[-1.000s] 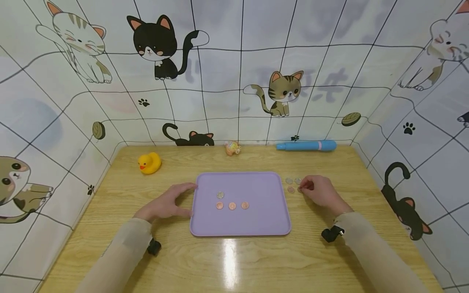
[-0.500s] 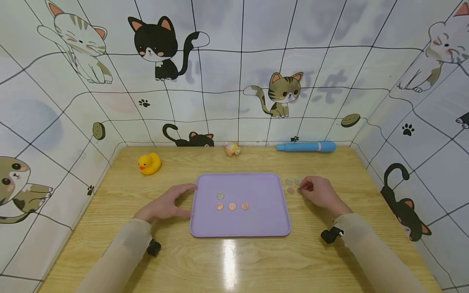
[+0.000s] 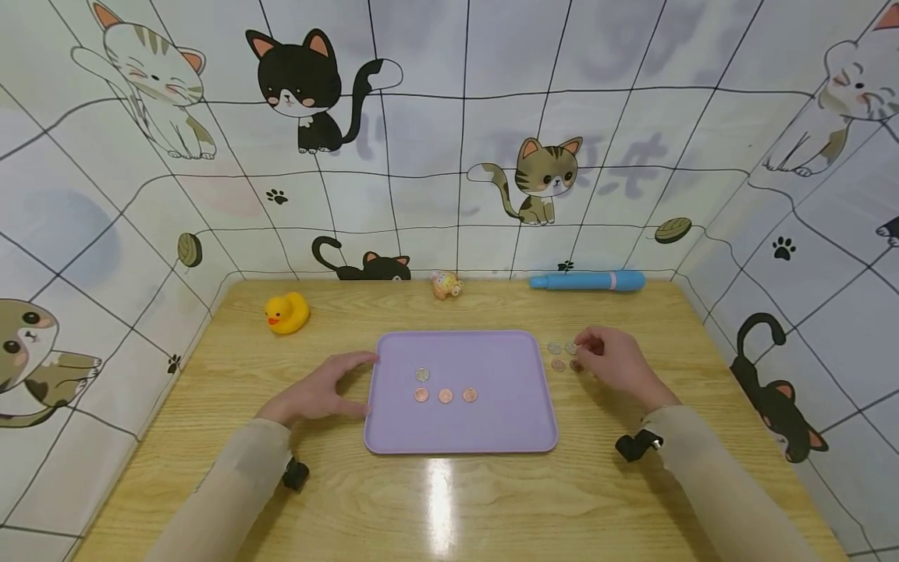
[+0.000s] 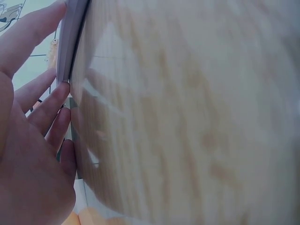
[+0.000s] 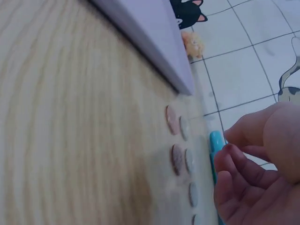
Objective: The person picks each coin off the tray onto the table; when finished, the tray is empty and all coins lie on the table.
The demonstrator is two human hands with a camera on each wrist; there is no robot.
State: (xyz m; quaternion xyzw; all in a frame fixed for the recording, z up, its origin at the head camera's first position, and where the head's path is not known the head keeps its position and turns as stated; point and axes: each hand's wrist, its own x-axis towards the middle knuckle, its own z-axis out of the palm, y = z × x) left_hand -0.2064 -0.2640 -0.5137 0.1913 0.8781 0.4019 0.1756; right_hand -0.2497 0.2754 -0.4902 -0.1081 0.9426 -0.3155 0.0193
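Note:
My left hand (image 3: 319, 390) rests at the left edge of a lilac tray (image 3: 492, 433), thumb and fingers spread against its rim. On the tray lie a silver coin (image 3: 422, 375) and a row of three copper coins (image 3: 445, 396). Past the tray's right side, my right hand (image 3: 612, 359) hovers beside a cluster of coins, thumb and index tips close together with no coin visible between them. Copper coins (image 5: 176, 159) and silver coins (image 5: 189, 161) lie flat on the table below those fingertips. More silver coins (image 5: 193, 194) show farther along in the right wrist view.
A yellow rubber duck (image 3: 286, 314) sits at the back left of the wooden table (image 3: 323, 499). A small figurine (image 3: 445, 285) stands at the back middle, and a blue pen-shaped tube (image 3: 586, 281) lies at the back right. Cat-print walls enclose three sides.
My right hand has shifted slightly up and away from the near copper coin, toward the silver coins behind it. The left hand, the tray and the coins look unmoved.

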